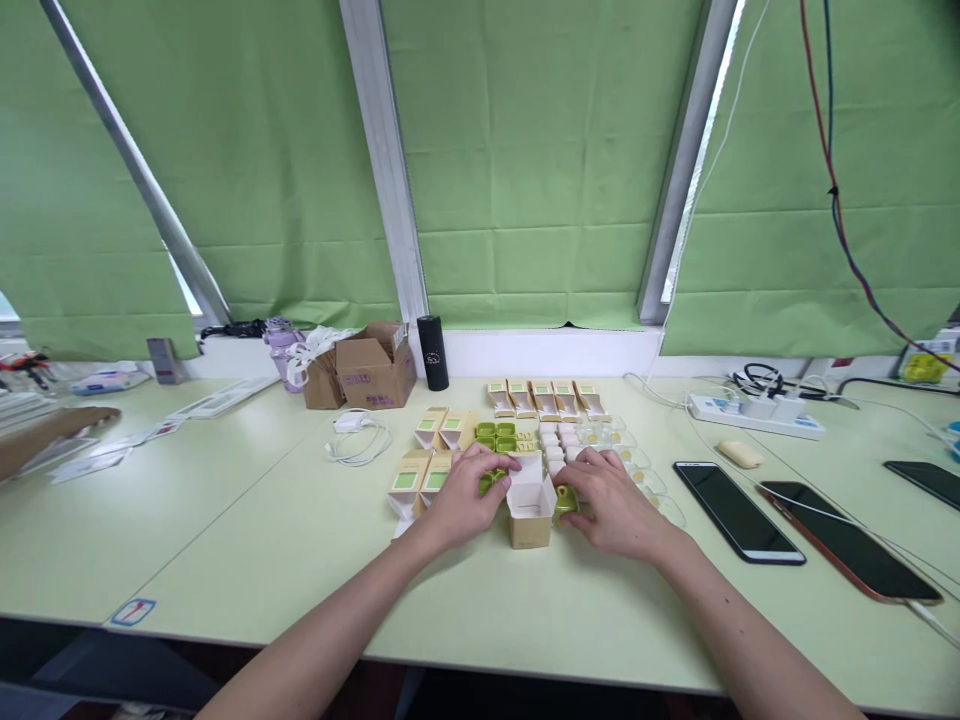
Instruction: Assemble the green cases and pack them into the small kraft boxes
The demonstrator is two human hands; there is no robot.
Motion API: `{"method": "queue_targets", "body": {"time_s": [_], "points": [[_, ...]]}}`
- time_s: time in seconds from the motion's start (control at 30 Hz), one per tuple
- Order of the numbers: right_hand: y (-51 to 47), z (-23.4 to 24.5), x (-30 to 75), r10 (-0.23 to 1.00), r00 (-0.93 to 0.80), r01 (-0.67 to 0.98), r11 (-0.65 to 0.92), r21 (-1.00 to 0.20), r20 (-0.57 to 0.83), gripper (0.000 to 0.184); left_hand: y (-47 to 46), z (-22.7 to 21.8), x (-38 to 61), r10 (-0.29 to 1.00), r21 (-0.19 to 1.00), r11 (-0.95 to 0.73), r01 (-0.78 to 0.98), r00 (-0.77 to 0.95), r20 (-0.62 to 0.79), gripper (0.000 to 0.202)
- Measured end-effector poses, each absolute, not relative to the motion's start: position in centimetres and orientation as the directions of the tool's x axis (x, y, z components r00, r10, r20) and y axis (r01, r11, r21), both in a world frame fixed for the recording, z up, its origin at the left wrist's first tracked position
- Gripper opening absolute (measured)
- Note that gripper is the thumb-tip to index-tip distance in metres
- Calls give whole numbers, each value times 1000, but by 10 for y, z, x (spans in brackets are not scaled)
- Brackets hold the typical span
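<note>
A small kraft cardboard box (531,530) with a white inside stands open at the top on the table before me. My left hand (466,492) is at its left side, index finger and thumb against the raised flap. To the right of the box, my right hand (611,497) grips a small green square container (565,502) with a ring-like shape on top. Behind my hands lie several green square containers (496,432), several white and pinkish pieces (553,440) and rows of clear plastic cups (615,436). Open kraft boxes with green labels (406,482) lie left of them.
More kraft boxes (545,400) line the back. Farther left are a white cable (360,440), a brown carton (375,370), a black cylinder (432,353) and another person's arm (52,432). Phones (739,510) and a power strip (757,413) lie on the right.
</note>
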State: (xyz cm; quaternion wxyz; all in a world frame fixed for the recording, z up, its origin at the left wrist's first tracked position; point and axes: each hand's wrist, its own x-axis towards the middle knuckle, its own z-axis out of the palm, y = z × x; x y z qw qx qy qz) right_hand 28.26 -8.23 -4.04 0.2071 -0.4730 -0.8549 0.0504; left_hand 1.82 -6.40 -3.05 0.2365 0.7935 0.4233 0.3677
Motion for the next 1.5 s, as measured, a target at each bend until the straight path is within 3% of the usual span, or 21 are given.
{"method": "queue_targets", "body": {"time_s": [0.3,0.63,0.9,1.07,1.2,1.33,1.5], "points": [[-82,-41,285,830,-475,799,546,-252,293,22,-56,-46,11,860,799,-483,357,364,358,52],[-82,-39,284,831,-476,799,546,-253,289,22,-56,-49,12,863,798,-475,372,373,340,56],[-74,-36,303,800,-354,775,541,-326,484,32,-56,-50,11,869,796,-467,385,363,335,56],[-70,-37,302,746,-146,664,561,-494,650,36,-58,-46,12,871,799,-462,386,369,325,56],[-75,-38,285,774,-52,456,581,-674,631,42,-60,-45,13,874,808,-452,378,368,318,57],[-81,-40,270,770,-133,373,622,-689,624,40,-59,-47,13,874,809,-451,378,371,313,58],[-80,-47,266,720,-268,370,690,-622,639,39,-55,-55,11,862,794,-478,375,373,343,60]]}}
